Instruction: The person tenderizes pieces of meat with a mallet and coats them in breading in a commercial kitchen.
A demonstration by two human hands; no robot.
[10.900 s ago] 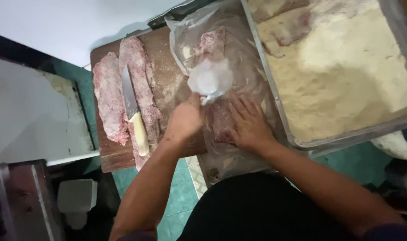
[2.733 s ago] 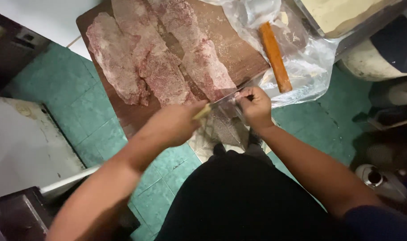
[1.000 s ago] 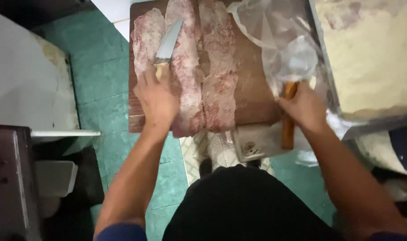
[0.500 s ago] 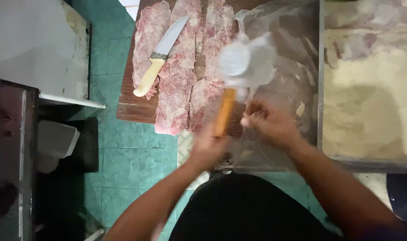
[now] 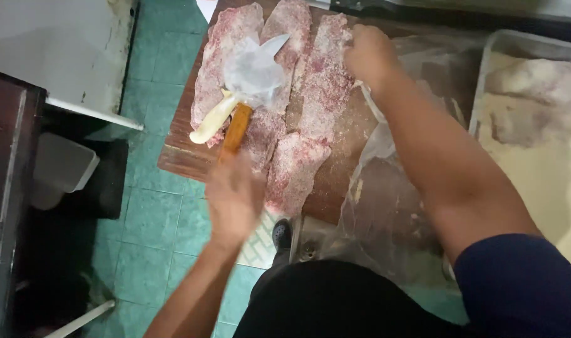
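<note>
The left hand (image 5: 234,199) is blurred at the near edge of the wooden cutting board (image 5: 335,181), its fingers loosely apart just beside the orange handle of the meat mallet (image 5: 248,94), whose plastic-wrapped head lies on the breaded meat slices (image 5: 292,112); whether it touches the handle I cannot tell. The right hand (image 5: 370,55) has its fingers pinched together on the clear plastic sheet (image 5: 385,188) at the far right of the board. A cream-handled knife (image 5: 235,100) lies beside the mallet. A tray of breadcrumbs (image 5: 535,144) sits to the right.

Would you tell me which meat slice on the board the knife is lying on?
The leftmost slice; the knife lies across it, unlike the two to its right.
</note>
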